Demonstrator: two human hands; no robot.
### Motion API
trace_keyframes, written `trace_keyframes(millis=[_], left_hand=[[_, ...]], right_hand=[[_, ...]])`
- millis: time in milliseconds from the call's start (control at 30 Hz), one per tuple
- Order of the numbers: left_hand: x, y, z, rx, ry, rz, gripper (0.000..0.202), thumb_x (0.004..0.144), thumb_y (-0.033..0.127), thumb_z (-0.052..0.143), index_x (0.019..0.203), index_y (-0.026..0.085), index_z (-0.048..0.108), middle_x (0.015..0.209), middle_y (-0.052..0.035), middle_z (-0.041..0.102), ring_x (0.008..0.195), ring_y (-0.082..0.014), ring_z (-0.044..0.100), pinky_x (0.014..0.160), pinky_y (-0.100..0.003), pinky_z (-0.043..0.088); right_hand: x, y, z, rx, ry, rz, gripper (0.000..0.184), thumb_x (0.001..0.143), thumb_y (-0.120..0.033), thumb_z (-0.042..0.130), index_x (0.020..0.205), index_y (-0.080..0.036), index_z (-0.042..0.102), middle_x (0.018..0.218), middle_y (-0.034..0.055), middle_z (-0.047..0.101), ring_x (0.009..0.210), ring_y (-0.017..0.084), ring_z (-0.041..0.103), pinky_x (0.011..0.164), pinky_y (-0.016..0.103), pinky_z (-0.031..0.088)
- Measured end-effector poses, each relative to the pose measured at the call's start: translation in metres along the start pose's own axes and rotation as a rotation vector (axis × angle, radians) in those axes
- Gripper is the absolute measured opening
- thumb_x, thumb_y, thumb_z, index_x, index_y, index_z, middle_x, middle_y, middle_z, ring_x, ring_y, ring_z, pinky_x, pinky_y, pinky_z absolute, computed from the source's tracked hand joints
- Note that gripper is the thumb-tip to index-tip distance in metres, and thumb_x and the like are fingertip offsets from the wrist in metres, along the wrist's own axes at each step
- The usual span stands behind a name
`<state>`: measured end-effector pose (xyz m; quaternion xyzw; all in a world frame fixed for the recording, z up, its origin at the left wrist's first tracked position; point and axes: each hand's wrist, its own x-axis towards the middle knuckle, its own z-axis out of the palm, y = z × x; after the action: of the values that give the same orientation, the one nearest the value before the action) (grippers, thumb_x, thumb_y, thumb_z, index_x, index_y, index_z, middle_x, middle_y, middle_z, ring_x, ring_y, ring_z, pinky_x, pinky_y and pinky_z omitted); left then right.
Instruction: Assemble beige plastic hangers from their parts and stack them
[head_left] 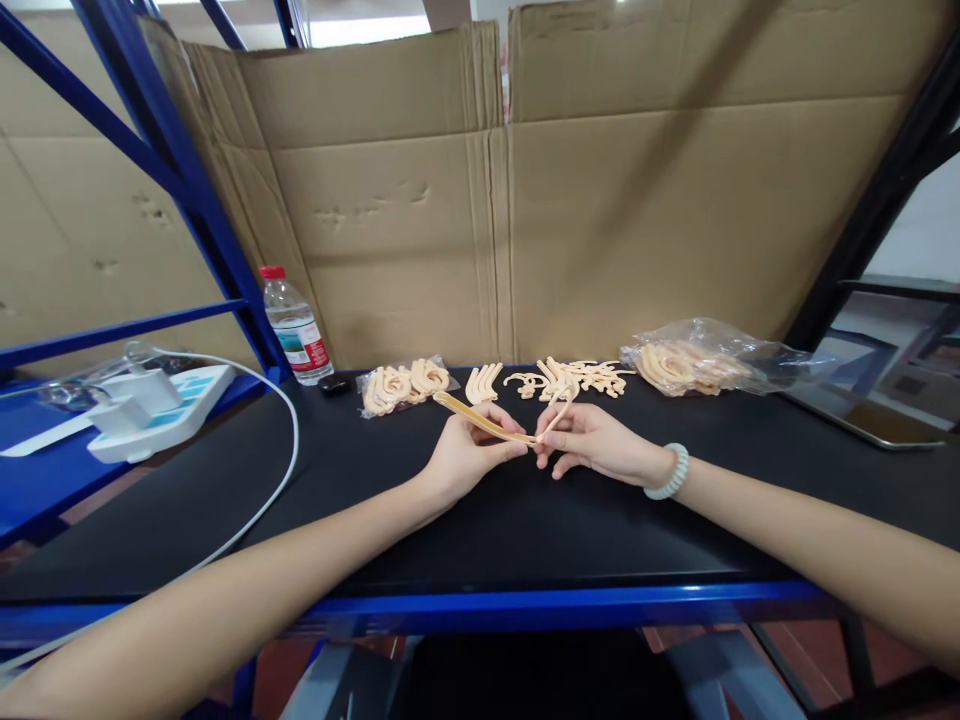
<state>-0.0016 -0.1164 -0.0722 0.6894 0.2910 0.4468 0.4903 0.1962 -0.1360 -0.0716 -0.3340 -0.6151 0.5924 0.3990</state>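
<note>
My left hand (466, 455) is closed around a long, thin cream-coloured plastic strip (480, 420) that slants up to the left. My right hand (592, 442) pinches a second, shorter cream piece (556, 410) where it meets the strip's right end, just above the black table top (480, 520). A pale beaded bracelet (670, 473) circles my right wrist. Behind my hands lie loose cream curved pieces (574, 378), a small fan of them (484, 382), a small clear bag of them (401, 386) and a larger clear bag (694, 365).
A water bottle with a red cap (296, 325) stands at the back left. A white power strip (150, 410) with a plug and a white cable (277, 470) lies on the blue shelf to the left. Cardboard sheets (600, 200) wall the back. A metal tray (862, 415) lies at right.
</note>
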Motion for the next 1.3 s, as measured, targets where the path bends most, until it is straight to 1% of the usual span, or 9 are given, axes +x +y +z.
trace_keyframes(millis=[167, 267, 367, 467, 600, 833, 933, 1133, 1300], left_hand=[[-0.002, 0.002, 0.002, 0.021, 0.040, 0.028, 0.027, 0.061, 0.023, 0.079, 0.074, 0.014, 0.058, 0.076, -0.0016, 0.067, 0.076, -0.0167, 0.066, 0.076, -0.032, 0.053], [-0.002, 0.002, 0.002, 0.006, 0.032, 0.036, 0.027, 0.061, 0.023, 0.079, 0.072, 0.014, 0.057, 0.077, -0.0027, 0.068, 0.076, -0.0177, 0.067, 0.075, -0.032, 0.054], [-0.002, 0.001, 0.001, 0.015, 0.014, 0.060, 0.026, 0.061, 0.024, 0.080, 0.070, 0.014, 0.058, 0.074, -0.0026, 0.068, 0.074, -0.0173, 0.067, 0.072, -0.031, 0.054], [-0.002, 0.001, 0.002, 0.061, -0.002, 0.079, 0.025, 0.060, 0.024, 0.080, 0.069, 0.014, 0.059, 0.070, -0.0023, 0.067, 0.070, -0.0168, 0.066, 0.068, -0.030, 0.053], [-0.003, 0.001, 0.003, 0.050, -0.004, 0.070, 0.028, 0.060, 0.027, 0.081, 0.067, 0.014, 0.058, 0.070, -0.0030, 0.067, 0.070, -0.0178, 0.067, 0.067, -0.031, 0.054], [-0.006, 0.002, 0.006, 0.074, 0.009, 0.091, 0.028, 0.059, 0.028, 0.081, 0.066, 0.014, 0.057, 0.068, -0.0012, 0.064, 0.065, -0.0146, 0.064, 0.061, -0.028, 0.054], [-0.008, 0.003, 0.007, 0.069, 0.004, 0.077, 0.029, 0.058, 0.027, 0.081, 0.064, 0.014, 0.056, 0.068, -0.0010, 0.064, 0.064, -0.0140, 0.063, 0.061, -0.027, 0.053], [-0.011, 0.004, 0.011, 0.015, -0.003, 0.027, 0.035, 0.056, 0.026, 0.082, 0.063, 0.015, 0.050, 0.070, -0.0017, 0.066, 0.066, -0.0164, 0.066, 0.062, -0.029, 0.054], [-0.009, 0.004, 0.012, 0.006, 0.020, -0.015, 0.037, 0.058, 0.028, 0.081, 0.063, 0.015, 0.047, 0.072, -0.0031, 0.068, 0.070, -0.0181, 0.067, 0.063, -0.030, 0.054]], right_hand=[[-0.001, -0.002, 0.001, -0.053, 0.072, -0.057, 0.025, 0.070, -0.034, 0.075, 0.079, -0.014, 0.061, 0.083, 0.0034, 0.060, 0.078, 0.015, 0.063, 0.055, 0.022, 0.057], [-0.002, -0.002, 0.002, -0.028, 0.060, -0.050, 0.025, 0.070, -0.033, 0.075, 0.079, -0.014, 0.062, 0.082, 0.0035, 0.061, 0.079, 0.015, 0.063, 0.055, 0.022, 0.057], [-0.004, -0.002, 0.003, -0.008, 0.034, -0.027, 0.026, 0.072, -0.031, 0.074, 0.087, -0.015, 0.062, 0.079, 0.0027, 0.062, 0.077, 0.015, 0.065, 0.059, 0.023, 0.058], [-0.005, -0.002, 0.004, -0.021, 0.009, 0.007, 0.028, 0.074, -0.029, 0.073, 0.096, -0.014, 0.064, 0.083, 0.0044, 0.065, 0.078, 0.014, 0.065, 0.064, 0.024, 0.058], [-0.007, -0.003, 0.004, -0.007, -0.005, 0.044, 0.022, 0.076, -0.031, 0.071, 0.086, -0.013, 0.064, 0.087, 0.0068, 0.067, 0.086, 0.018, 0.067, 0.065, 0.024, 0.057], [-0.008, -0.006, 0.004, 0.084, -0.058, 0.085, 0.024, 0.074, -0.030, 0.074, 0.081, -0.014, 0.057, 0.090, 0.0068, 0.068, 0.092, 0.022, 0.067, 0.070, 0.027, 0.056], [-0.009, -0.006, 0.006, 0.104, -0.041, 0.098, 0.025, 0.073, -0.029, 0.074, 0.078, -0.015, 0.054, 0.089, 0.0055, 0.067, 0.090, 0.022, 0.068, 0.068, 0.028, 0.057], [-0.009, -0.005, 0.010, 0.139, -0.013, 0.079, 0.027, 0.070, -0.026, 0.076, 0.073, -0.015, 0.051, 0.077, 0.0000, 0.063, 0.080, 0.018, 0.068, 0.067, 0.029, 0.057], [-0.010, -0.003, 0.017, 0.122, 0.091, 0.025, 0.028, 0.068, -0.027, 0.078, 0.070, -0.015, 0.052, 0.081, 0.0029, 0.066, 0.084, 0.022, 0.069, 0.070, 0.034, 0.058]])
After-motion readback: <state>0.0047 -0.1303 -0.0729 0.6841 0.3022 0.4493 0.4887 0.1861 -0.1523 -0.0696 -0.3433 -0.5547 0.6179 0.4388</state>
